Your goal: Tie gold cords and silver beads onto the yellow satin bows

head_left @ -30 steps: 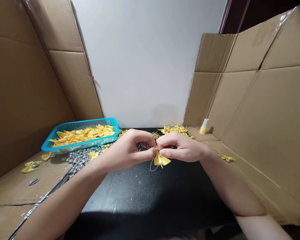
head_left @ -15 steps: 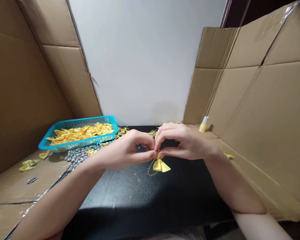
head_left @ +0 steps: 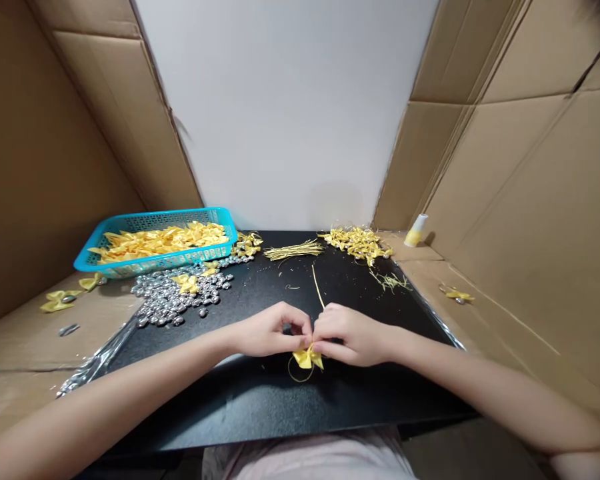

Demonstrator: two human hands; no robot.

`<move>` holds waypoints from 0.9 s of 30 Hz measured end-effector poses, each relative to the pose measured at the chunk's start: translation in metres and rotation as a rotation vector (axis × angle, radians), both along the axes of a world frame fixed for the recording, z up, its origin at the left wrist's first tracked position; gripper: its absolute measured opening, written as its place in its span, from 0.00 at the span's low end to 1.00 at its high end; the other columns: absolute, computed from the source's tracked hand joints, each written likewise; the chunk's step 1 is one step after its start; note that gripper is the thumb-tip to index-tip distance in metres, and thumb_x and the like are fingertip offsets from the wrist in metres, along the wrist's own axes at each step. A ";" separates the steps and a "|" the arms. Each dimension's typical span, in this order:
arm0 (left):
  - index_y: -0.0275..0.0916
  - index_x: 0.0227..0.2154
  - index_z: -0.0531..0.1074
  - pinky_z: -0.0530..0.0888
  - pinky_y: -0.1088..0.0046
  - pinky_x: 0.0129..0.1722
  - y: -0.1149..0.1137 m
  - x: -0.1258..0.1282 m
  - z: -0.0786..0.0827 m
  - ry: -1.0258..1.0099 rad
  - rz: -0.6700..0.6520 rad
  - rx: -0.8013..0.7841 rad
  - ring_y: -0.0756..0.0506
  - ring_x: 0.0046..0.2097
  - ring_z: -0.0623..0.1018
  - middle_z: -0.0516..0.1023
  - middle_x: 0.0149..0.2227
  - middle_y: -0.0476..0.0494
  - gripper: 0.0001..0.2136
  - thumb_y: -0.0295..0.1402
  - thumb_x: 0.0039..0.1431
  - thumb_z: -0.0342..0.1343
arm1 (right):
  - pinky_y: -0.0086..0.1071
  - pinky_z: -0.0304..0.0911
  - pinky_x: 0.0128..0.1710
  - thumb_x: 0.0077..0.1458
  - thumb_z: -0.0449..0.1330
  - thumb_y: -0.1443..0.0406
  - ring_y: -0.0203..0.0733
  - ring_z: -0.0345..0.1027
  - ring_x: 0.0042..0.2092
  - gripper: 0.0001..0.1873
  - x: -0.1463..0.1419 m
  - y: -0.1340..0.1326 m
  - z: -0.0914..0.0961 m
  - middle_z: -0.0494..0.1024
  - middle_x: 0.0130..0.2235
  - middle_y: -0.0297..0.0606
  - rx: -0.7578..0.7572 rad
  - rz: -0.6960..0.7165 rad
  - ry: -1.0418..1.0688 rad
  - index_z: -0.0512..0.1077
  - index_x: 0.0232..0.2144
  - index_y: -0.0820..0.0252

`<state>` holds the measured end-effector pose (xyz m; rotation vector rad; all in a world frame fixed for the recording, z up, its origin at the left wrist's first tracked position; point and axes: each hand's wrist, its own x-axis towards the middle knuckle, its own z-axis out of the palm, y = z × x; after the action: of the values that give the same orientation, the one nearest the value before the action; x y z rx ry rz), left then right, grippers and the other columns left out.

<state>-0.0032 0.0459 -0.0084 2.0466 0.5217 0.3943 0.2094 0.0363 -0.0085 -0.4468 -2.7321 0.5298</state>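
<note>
Yellow ribbon bow [head_left: 307, 360] at centre, near the front of the black surface [head_left: 260, 407], between both hands; can't tell if it touches down. Left-hand [head_left: 275, 331] grip: thumb and fingertips pinching the bow's upper middle. Right-hand [head_left: 353, 337] grip: same, pinching right beside; exact contact partly hidden. Thin cord loop [head_left: 300, 381] hangs below. Bow should be very light, soft, satiny, a bit slippery; wings likely crush easily, so best hold is the gathered middle. Cord looks thin, springy, could snag. Open room: bare black either side of the hands and toward the front edge. Tighter: silver beads [head_left: 167, 300] to the left, loose gold cord [head_left: 318, 285] just beyond the right knuckles, cord scraps [head_left: 391, 281] farther right.
</note>
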 end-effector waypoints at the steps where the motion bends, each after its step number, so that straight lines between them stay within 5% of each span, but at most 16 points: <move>1: 0.33 0.28 0.74 0.70 0.77 0.33 0.000 0.001 -0.007 -0.010 -0.007 -0.012 0.50 0.31 0.73 0.77 0.28 0.44 0.10 0.34 0.60 0.55 | 0.32 0.55 0.37 0.62 0.51 0.67 0.35 0.63 0.29 0.12 0.000 -0.003 -0.009 0.73 0.25 0.34 -0.001 -0.008 0.030 0.70 0.27 0.62; 7: 0.34 0.22 0.73 0.68 0.74 0.37 0.000 0.004 -0.026 -0.089 -0.033 -0.058 0.48 0.33 0.71 0.75 0.26 0.45 0.14 0.38 0.59 0.57 | 0.30 0.58 0.35 0.62 0.49 0.65 0.36 0.60 0.30 0.14 -0.004 -0.010 -0.035 0.69 0.25 0.34 -0.126 0.038 0.227 0.64 0.24 0.60; 20: 0.34 0.22 0.70 0.67 0.75 0.32 -0.002 0.008 -0.031 -0.211 0.017 -0.088 0.50 0.30 0.70 0.71 0.26 0.48 0.21 0.48 0.59 0.55 | 0.29 0.61 0.36 0.65 0.48 0.66 0.36 0.60 0.33 0.12 -0.004 -0.016 -0.038 0.68 0.29 0.36 -0.126 0.021 0.388 0.63 0.28 0.60; 24: 0.35 0.23 0.69 0.67 0.75 0.31 -0.002 0.008 -0.030 -0.204 0.015 -0.008 0.50 0.30 0.70 0.72 0.26 0.47 0.19 0.45 0.62 0.52 | 0.28 0.61 0.35 0.66 0.47 0.67 0.36 0.60 0.33 0.13 -0.002 -0.012 -0.040 0.68 0.28 0.36 -0.026 0.026 0.373 0.64 0.28 0.61; 27: 0.36 0.24 0.71 0.67 0.73 0.35 0.002 0.006 -0.016 -0.170 -0.003 0.098 0.49 0.32 0.71 0.74 0.27 0.45 0.13 0.37 0.61 0.53 | 0.29 0.60 0.36 0.66 0.47 0.68 0.37 0.60 0.34 0.12 0.000 -0.003 -0.039 0.69 0.30 0.38 0.204 0.041 0.285 0.65 0.30 0.62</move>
<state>0.0027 0.0482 -0.0241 2.0840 0.4023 0.5963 0.2090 0.0335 -0.0478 -0.2430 -2.4909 0.2936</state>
